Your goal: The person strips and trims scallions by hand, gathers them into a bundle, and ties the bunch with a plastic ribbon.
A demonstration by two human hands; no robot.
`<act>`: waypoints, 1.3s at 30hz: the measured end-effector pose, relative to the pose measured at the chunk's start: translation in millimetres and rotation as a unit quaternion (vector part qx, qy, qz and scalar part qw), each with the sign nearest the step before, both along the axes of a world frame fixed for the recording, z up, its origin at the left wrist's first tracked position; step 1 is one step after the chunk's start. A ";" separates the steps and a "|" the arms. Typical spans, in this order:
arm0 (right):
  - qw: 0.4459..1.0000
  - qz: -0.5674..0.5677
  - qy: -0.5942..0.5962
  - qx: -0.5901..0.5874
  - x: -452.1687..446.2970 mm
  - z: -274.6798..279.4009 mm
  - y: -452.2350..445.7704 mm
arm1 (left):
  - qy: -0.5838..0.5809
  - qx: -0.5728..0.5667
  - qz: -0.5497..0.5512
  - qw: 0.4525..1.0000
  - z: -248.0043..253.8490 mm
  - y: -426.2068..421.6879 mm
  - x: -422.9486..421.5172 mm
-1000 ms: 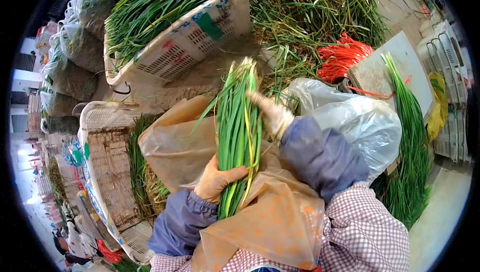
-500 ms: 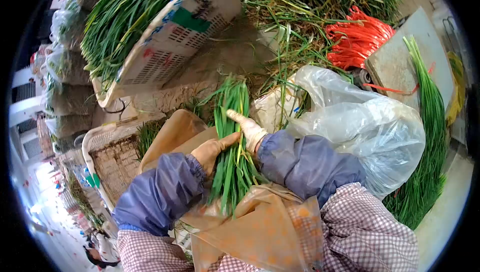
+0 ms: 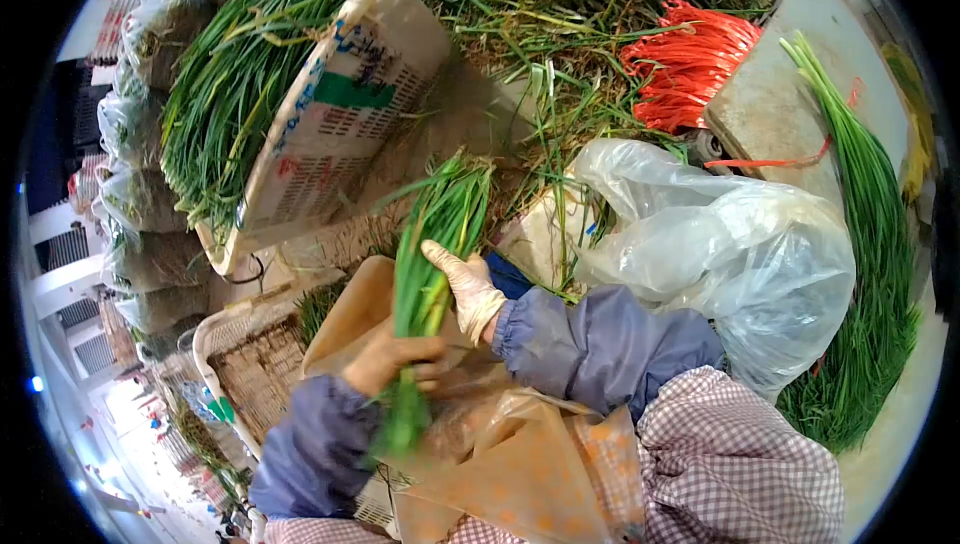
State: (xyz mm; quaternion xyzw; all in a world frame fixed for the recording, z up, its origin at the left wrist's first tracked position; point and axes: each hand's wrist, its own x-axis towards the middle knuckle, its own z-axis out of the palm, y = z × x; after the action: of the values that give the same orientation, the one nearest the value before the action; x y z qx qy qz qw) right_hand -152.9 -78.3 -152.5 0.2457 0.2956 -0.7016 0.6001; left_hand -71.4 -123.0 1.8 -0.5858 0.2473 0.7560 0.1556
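Observation:
A loose bunch of garlic chives [image 3: 440,219] is held above my lap, its leaves running from upper right to lower left. My right hand [image 3: 466,289], in a thin whitish glove, closes round the middle of the bunch, thumb lying across the leaves. Lower down, my left hand [image 3: 395,356] is wrapped round the same bunch. The leaf ends below it are smeared by motion. Under the hands lies a brownish plastic apron [image 3: 510,479] with orange spots.
A white crate [image 3: 335,134] full of chives tilts at upper left. Red ties [image 3: 690,64] lie beside a grey board [image 3: 770,94]. A clear plastic bag [image 3: 740,264] sits right of my arm, near a long tied chive bundle [image 3: 865,244]. A low basket [image 3: 250,344] stands at left.
My left hand has slid down the bunch, toward its lower end, and the bunch has shifted slightly left. My right hand keeps its hold. The camera view has turned a little.

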 end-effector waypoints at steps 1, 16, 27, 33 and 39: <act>0.996 -0.005 -0.064 -0.058 -11.3 14.9 1.0 | -0.028 -0.067 -0.060 0.996 25.3 -16.7 -9.1; 0.811 0.105 -0.161 -0.553 -31.1 79.5 -4.7 | 0.042 -0.642 -0.263 0.719 68.1 -89.7 -149.6; 0.902 -0.131 -0.101 -0.400 -84.5 41.9 -8.6 | -0.107 -0.556 -0.350 0.747 127.2 14.0 95.0; 0.921 -0.040 -0.036 -0.386 -72.1 47.3 -28.3 | -0.130 -0.498 -0.291 0.806 105.4 78.6 188.2; 0.943 0.135 0.157 -0.262 -73.9 65.6 -58.6 | -0.102 -0.504 -0.152 0.844 48.6 114.9 264.4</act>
State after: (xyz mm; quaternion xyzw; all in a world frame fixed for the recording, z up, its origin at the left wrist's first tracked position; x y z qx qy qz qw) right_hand -226.9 -136.9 -86.9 -0.0756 0.2223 -0.6961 0.6785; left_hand 193.0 -8.2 50.4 -0.6123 0.6629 0.4302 -0.0240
